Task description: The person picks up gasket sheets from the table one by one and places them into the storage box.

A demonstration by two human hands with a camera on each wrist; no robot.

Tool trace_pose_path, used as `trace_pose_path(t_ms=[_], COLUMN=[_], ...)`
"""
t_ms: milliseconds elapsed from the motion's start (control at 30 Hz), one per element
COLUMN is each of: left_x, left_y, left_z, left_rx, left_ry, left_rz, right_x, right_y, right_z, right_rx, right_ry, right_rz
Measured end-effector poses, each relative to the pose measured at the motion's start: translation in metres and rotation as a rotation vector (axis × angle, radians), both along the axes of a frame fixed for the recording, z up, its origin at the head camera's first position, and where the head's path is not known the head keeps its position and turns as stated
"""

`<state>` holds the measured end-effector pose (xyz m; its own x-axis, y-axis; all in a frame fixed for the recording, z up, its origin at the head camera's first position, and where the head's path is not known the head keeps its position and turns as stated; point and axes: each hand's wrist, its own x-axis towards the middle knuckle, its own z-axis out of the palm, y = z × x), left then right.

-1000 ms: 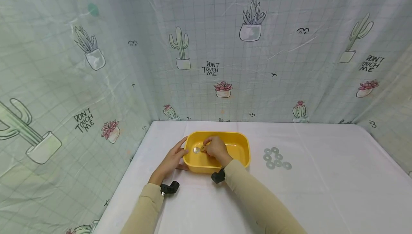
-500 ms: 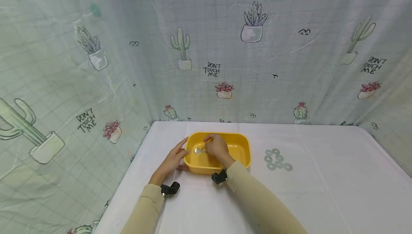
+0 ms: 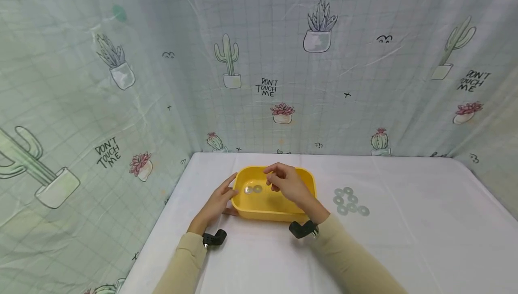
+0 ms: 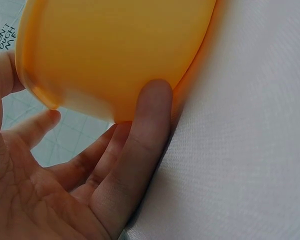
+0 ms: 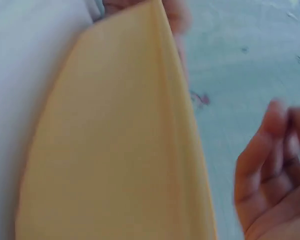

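Evidently, the yellow tray [image 3: 263, 216] is steadied at its end by the left hand [image 3: 216, 202], its fingers spread apart against wall and rim. Above it, the right hand [image 3: 290, 187] is held loosely bent, and nothing is seen between its fingertips. Inside, two flat rings [image 3: 246, 190] are placed between both hands' fingers; more loose rings [image 3: 352, 203] are found right of the right fingers, on the table. Probably light, stiff and slippery, each is best pinched by its outer edge.
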<state>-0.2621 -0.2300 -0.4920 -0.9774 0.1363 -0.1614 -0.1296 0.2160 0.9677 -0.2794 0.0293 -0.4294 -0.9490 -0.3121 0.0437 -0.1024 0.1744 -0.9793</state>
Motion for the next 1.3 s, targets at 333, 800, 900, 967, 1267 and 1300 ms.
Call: trace_pose_path(t_ms=[333,800,900,967,1267,1300], left_x=[0.001,0.001,0.002,0.001,-0.003,-0.004], left_y=[0.002,-0.002,-0.006,-0.007,-0.001,0.0], left_z=[-0.003,-0.003,-0.003,-0.003,-0.003,-0.004], left_rx=[-0.005,-0.006,-0.012,-0.014,0.0,0.004], left_ry=[0.006,-0.008,-0.01,-0.007,-0.013,-0.012], left_rz=[0.0,0.013,0.028,0.026,0.005,0.002], right_x=[-0.004,-0.013,-0.015,-0.017,-0.012,-0.011], right_y=[0.098,0.184,0.186,0.187,0.203,0.205], right_z=[0.0,-0.03,-0.034,-0.037,-0.04,-0.04], right_rx=[-0.02,0.141,0.185,0.228,0.516,0.545], right_ry=[0.074,-0.057,-0.088,-0.104,-0.159,-0.167], right_rz=[-0.206,-0.423,-0.432,-0.44,-0.343,-0.33])
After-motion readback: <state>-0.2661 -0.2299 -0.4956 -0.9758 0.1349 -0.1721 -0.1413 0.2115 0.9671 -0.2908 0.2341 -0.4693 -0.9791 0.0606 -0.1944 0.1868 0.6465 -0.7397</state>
